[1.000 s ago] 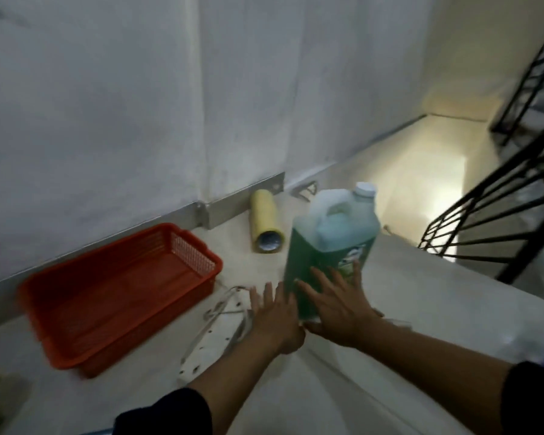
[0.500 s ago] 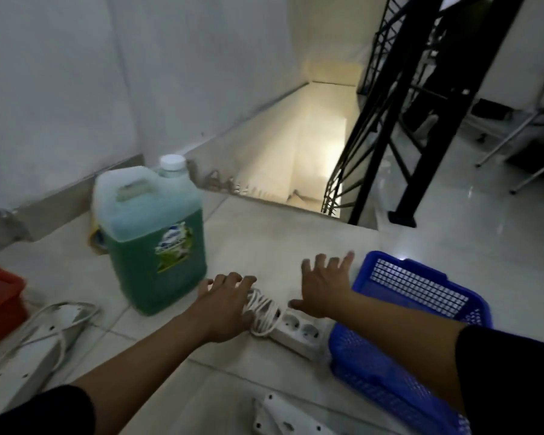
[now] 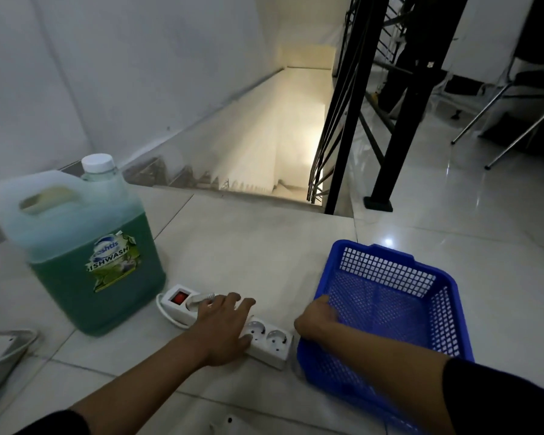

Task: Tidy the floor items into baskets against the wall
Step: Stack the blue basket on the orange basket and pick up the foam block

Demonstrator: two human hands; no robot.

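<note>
Item: white power strip, on the floor tiles, under my left hand, whose fingers lie flat on it; not yet binned. My right hand curls over the near rim of the blue basket, which holds nothing and stands away from the wall. Green dishwash jug stands just left of my left hand; an open stairwell drops ahead, a hazard in my view.

Two bare forearms are visible. The left hand and the right hand wear no gloves, rings or watch. Both upper arms are covered by dark, nearly black sleeves, ending about at the elbow. The cloth looks plain, without print.
</note>
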